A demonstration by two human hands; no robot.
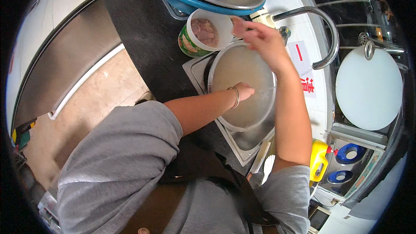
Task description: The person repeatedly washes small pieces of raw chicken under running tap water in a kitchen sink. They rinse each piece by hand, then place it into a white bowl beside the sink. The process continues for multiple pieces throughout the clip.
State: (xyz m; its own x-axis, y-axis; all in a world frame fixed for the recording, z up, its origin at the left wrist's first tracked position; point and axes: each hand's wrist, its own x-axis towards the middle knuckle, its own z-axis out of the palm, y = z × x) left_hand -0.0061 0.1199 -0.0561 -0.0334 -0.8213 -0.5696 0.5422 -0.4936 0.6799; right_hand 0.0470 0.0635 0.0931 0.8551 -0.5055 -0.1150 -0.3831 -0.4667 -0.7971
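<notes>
A large round metal basin (273,104) of cloudy water sits in a steel sink (239,156). My left hand (244,91), with a bangle at the wrist, dips into the water; its fingers are partly hidden below the surface. Beyond the basin, my right hand (261,39) is raised and blurred, pinching what looks like a piece of raw meat (239,27) by the rim of a white tub (224,29) with a green printed outside. Pale pink raw meat pieces (204,34) lie in the tub.
A blue basin (208,6) with metal trays stands behind the tub. A curved faucet (331,32) arches at the right, near a hanging white round board (369,87). A yellow jug (318,161) and a white brush or utensil (268,167) are near my right elbow.
</notes>
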